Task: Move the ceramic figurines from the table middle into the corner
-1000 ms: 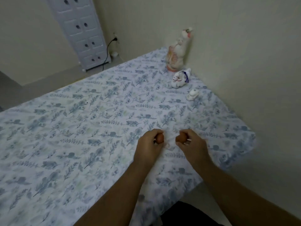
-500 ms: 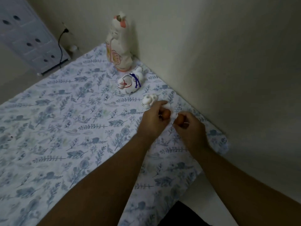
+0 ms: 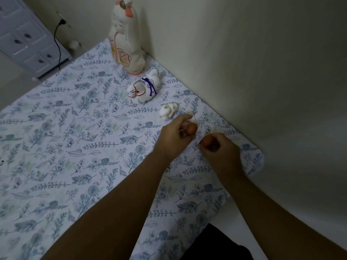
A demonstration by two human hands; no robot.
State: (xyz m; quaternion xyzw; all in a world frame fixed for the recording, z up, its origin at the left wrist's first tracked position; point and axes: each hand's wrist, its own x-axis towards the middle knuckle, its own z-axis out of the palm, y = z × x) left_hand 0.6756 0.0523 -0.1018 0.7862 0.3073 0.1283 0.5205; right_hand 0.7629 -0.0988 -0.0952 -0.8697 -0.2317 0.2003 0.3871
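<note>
My left hand [image 3: 173, 136] pinches a small orange-brown figurine [image 3: 191, 128] just above the floral tablecloth [image 3: 75, 147]. My right hand [image 3: 218, 147] grips a second small orange-brown figurine [image 3: 206, 140] close to the wall edge. Just beyond my left fingers lies a tiny white ceramic figurine [image 3: 168, 111]. Farther back rests a white rabbit-like figurine with a blue cord [image 3: 143, 89]. A tall white and pink ceramic figure [image 3: 126, 37] stands upright in the table's corner by the wall.
The wall [image 3: 253, 62] runs along the table's right side, tight against the cloth edge. A white drawer cabinet [image 3: 24, 36] stands on the floor past the far edge, with a black cable [image 3: 57, 42] plugged in beside it. The table's near right corner [image 3: 255, 160] droops off.
Both hands carried their small orange-brown figurines from the table's middle toward the wall corner. They now sit beside the tiny white figurine. The view has closed in on the corner.
</note>
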